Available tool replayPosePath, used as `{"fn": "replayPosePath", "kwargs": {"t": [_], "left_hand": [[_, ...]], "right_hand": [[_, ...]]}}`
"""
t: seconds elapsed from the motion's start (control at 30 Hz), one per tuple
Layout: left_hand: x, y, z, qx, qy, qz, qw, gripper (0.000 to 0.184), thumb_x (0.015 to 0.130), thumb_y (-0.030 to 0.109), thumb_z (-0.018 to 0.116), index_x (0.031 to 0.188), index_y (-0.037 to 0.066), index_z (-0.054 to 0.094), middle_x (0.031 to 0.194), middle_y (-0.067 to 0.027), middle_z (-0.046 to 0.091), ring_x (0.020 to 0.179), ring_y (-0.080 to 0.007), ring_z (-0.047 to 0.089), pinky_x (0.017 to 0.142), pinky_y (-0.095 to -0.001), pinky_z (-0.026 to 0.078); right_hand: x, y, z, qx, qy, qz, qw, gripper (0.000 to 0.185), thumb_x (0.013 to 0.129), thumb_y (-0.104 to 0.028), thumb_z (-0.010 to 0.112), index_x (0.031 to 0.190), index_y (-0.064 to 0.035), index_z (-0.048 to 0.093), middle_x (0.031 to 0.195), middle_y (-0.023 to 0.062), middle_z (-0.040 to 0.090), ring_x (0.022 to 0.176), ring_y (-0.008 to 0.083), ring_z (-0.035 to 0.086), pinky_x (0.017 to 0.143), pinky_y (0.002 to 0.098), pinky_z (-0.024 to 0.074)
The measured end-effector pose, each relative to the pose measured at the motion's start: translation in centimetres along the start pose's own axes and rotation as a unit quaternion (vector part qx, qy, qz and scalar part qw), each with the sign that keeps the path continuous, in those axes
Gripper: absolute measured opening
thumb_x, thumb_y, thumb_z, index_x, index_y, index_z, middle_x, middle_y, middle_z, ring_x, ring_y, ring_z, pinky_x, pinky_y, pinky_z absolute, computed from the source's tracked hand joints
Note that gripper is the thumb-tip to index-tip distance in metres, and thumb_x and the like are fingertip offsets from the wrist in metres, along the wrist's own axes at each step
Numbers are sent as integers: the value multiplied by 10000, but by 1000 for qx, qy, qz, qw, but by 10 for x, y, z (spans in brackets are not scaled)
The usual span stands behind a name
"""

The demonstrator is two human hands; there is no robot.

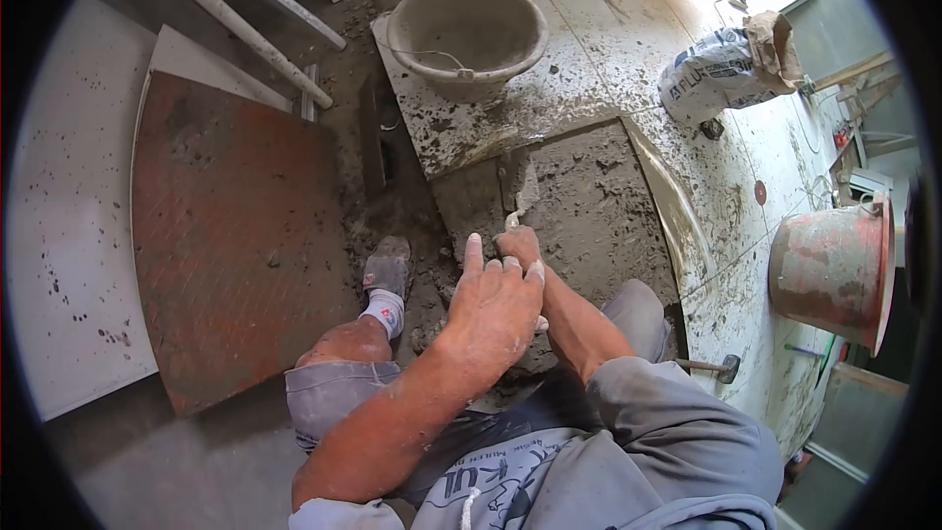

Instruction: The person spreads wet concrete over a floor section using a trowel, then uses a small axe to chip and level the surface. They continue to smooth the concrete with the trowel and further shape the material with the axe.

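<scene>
My right hand [518, 245] is closed around the handle of a trowel [526, 186], whose mortar-coated blade lies over wet grey mortar [589, 191]. Just below it, my left hand [493, 302] hovers palm down, overlapping the right wrist from this view. Its fingers are apart, one stretched out and the others slightly bent, and nothing shows in it. Mortar dust whitens the fingertips. The mortar fills a recessed patch between speckled white tiles, with a smoother strip on its left side.
A mortar-crusted tub [466, 34] stands beyond the patch. To the right are a cement bag [726, 69], a reddish bucket [829, 270] on its side and a hammer [726, 368]. A brown board [235, 245] lies left, near pipes [235, 25] and my foot.
</scene>
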State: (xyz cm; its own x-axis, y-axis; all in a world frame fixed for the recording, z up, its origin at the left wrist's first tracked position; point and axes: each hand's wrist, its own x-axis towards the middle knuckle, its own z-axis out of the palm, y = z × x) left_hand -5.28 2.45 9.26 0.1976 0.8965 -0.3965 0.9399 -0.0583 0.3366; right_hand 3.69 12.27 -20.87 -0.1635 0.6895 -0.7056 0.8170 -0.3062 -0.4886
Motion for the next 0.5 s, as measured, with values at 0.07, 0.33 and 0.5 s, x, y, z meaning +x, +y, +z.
{"fn": "replayPosePath", "kwargs": {"t": [0.07, 0.33, 0.5], "left_hand": [[-1, -1, 1, 9, 5, -2, 1000, 618, 814, 358, 683, 1297, 17, 503, 1066, -171, 623, 1057, -306, 594, 1085, -566, 240], [1, 2, 3, 14, 25, -10, 1000, 624, 821, 354, 676, 1305, 2, 501, 1125, -188, 604, 1132, -306, 551, 1104, -556, 216], [3, 7, 5, 4, 4, -14, 1000, 622, 804, 383, 680, 1283, 14, 535, 1132, -199, 609, 1181, -351, 497, 1111, -543, 202]], "right_hand": [[6, 24, 20, -178, -35, -162, 970, 341, 655, -169, 589, 865, 86, 672, 974, 301, 649, 971, 400, 639, 850, 460, 496], [-107, -3, -5, -432, 29, -225, 873, 442, 893, -278, 484, 1294, -99, 535, 1145, 59, 642, 986, 216, 644, 900, 472, 438], [-172, -7, -33, -451, 64, -235, 859, 464, 894, -309, 490, 1306, -97, 528, 1111, 61, 653, 978, 222, 645, 903, 459, 439]]}}
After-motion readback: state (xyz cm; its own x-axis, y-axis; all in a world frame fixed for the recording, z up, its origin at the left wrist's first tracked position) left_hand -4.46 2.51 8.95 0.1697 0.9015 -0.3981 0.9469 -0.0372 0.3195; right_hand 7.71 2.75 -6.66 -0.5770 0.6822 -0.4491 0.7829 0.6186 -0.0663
